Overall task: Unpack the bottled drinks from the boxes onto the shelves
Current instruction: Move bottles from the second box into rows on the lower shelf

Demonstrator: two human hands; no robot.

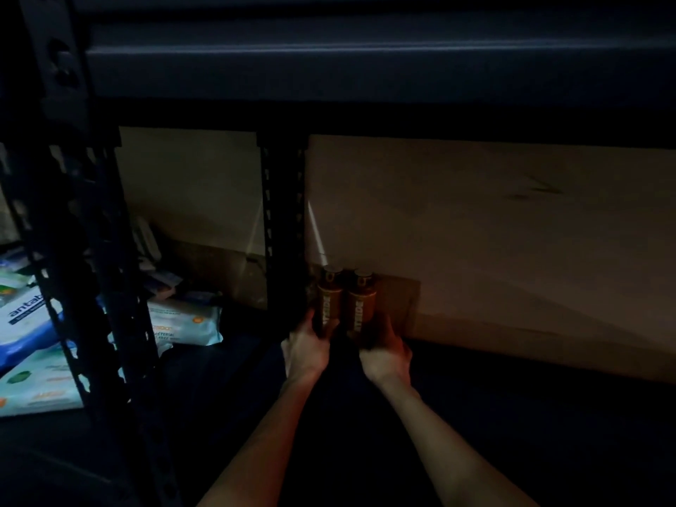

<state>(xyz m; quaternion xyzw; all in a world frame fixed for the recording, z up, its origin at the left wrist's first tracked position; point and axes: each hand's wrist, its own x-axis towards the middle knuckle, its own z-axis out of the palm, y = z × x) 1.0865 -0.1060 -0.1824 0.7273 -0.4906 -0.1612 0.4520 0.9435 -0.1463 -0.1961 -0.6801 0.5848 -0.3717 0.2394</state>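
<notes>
Head view: two amber drink bottles are being held side by side, deep in a dim bay of the rack. The left bottle [329,303] is being gripped round its lower body by the left hand [305,347]. The right bottle [360,307] is being gripped the same way by the right hand [384,356]. On each hand the fingers are being curled round the bottle.

Each bottle is being kept just beyond its own hand. Its long axis is running away from the wrist toward the pale wall [475,232], with the cap end farthest from the hand. The two bottles are being held close together; whether they are touching cannot be told.

The black rear post [283,214] is standing just to the outer side of the left hand, near the left bottle. The dark shelf [530,415] is lying beneath both hands. In this light it cannot be told whether the bottle bases are being rested on it. Packs of wet wipes [186,323] are lying well off to the left of the left hand, past the post.

The placing step is judged to be under way. The coming release is judged to be depending on both bases being settled flat below the hands, with neither hand the nearer.
</notes>
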